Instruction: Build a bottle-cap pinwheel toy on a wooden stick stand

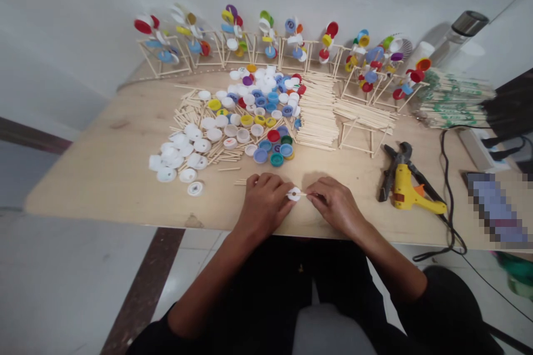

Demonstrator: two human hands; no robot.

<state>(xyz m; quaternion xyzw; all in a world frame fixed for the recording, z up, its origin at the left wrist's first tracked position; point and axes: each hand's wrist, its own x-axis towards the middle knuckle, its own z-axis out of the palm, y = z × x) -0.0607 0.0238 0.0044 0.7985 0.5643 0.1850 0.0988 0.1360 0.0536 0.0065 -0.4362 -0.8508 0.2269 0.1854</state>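
My left hand (263,202) pinches a white bottle cap (293,194) near the front edge of the wooden table (104,166). My right hand (335,204) holds a thin wooden stick (307,194) whose end meets the cap's middle. Both hands rest on the tabletop, close together. Beyond them lies a heap of white caps (187,150) and coloured caps (266,122) mixed with loose sticks.
A neat stack of sticks (318,111) and a stick frame (362,127) lie behind my right hand. A yellow glue gun (410,191) and pliers (391,169) sit at right with a black cable (447,188). Finished cap-and-stick models (266,39) line the table's far edge.
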